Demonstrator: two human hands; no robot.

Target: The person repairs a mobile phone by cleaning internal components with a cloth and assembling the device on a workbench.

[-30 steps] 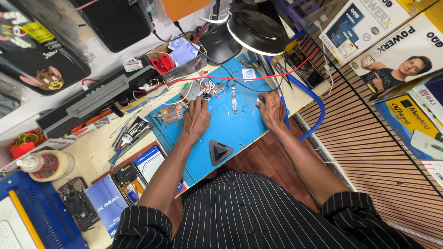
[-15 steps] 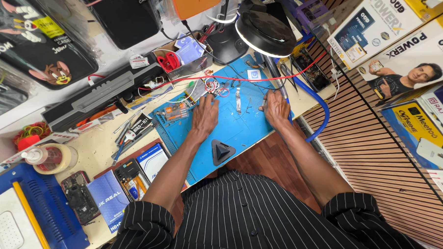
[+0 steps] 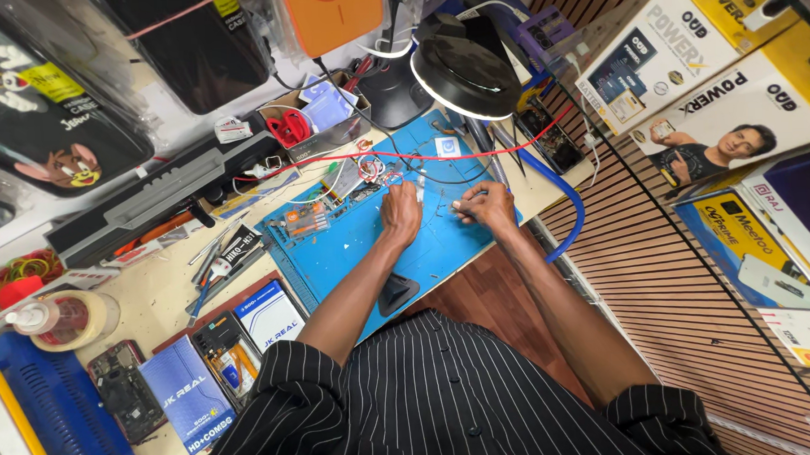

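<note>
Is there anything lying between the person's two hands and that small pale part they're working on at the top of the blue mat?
Nothing visible blocks them. The left hand and right hand both rest on the blue mat, fingertips at the small pale part. The red wire crosses farther back, under the round lamp.

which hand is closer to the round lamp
Right. The right hand lies on the blue mat just below the lamp; the left hand sits farther left.

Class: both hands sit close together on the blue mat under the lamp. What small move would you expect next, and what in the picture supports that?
Probably a slight closing in of the right hand toward the left hand. Both rest on the blue mat with fingers pinched around something too small to make out, just below the lamp, with a narrow gap between them.
</note>
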